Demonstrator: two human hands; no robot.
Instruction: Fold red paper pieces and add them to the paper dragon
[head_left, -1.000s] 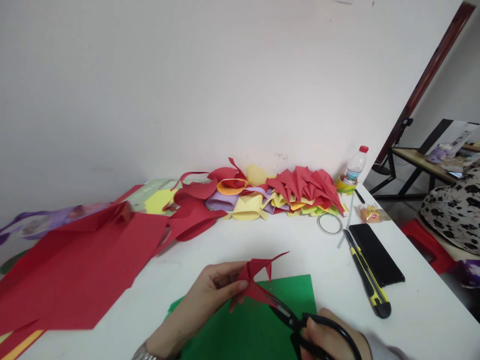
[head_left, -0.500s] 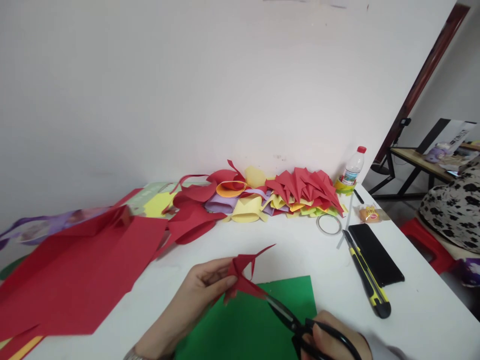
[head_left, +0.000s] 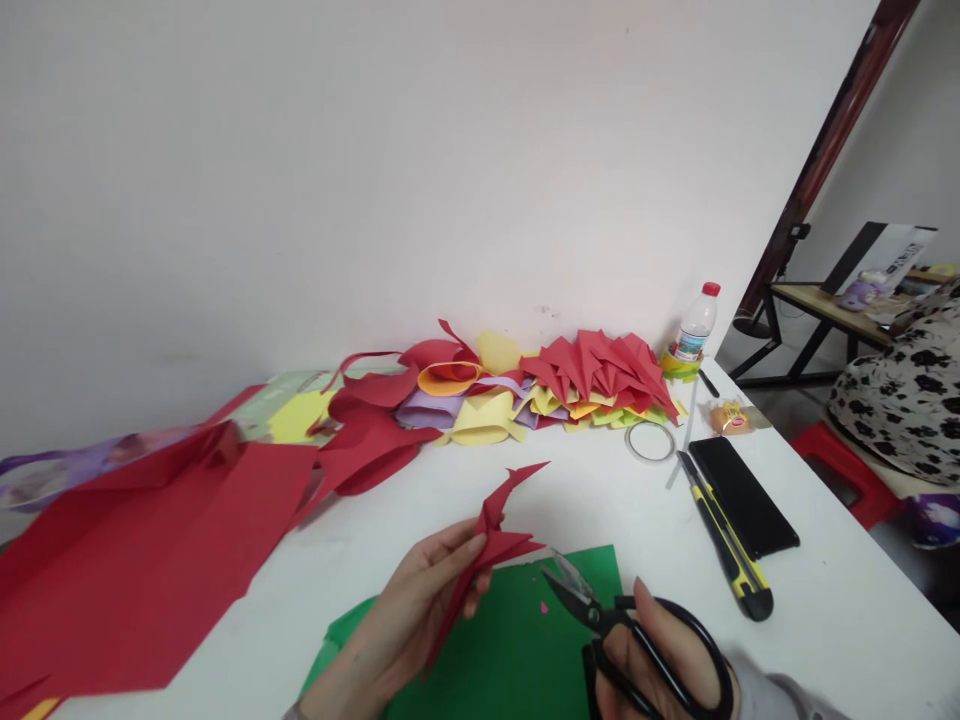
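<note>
My left hand pinches a folded red paper piece and holds it tilted above a green sheet on the white table. My right hand grips black scissors at the lower right. Their blades stand apart and point up-left, a short gap from the red paper. A tiny red scrap lies on the green sheet between the blades and the paper.
Large red sheets cover the table's left. A row of folded red, yellow and purple paper shapes lines the wall. A tape ring, utility knife, black phone and water bottle sit right. A person in spotted clothing is at far right.
The scissors came off the red paper and their blades opened. My left hand turned the paper so its tip points more upward. A small red scrap now lies on the green sheet.
</note>
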